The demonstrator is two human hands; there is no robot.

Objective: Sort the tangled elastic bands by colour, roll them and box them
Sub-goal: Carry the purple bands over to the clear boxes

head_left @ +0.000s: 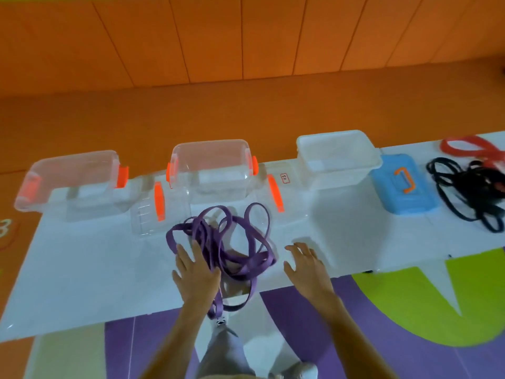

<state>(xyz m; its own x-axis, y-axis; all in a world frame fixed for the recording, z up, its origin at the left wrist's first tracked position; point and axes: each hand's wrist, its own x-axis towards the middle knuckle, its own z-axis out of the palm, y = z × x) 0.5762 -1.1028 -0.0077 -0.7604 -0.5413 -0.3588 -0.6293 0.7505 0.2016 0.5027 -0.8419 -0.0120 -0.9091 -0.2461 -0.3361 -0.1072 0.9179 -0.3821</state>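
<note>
Seen from the head camera, a small sticker with a red edge (285,178) sits on a clear flat lid with an orange handle (274,192). It has marks on it, but they are too blurry to read.

The tangled pile of purple stretchy bands (232,250) lies on the long white table (82,269), near the front edge, and one loop hangs down over that edge. The left hand (195,272) lies flat on the left side of the pile with its fingers straight and spread out. It seems to press on the bands and not to grab them (the thumb side is hard to see). The right hand (307,266) is loose and spread too. It holds nothing and is just to the right of the pile, not touching it.

Behind the pile stands a clear plastic box with orange clips (213,165). Thin black bands (464,192) and wide red bands (470,147) lie far off to the right.
</note>
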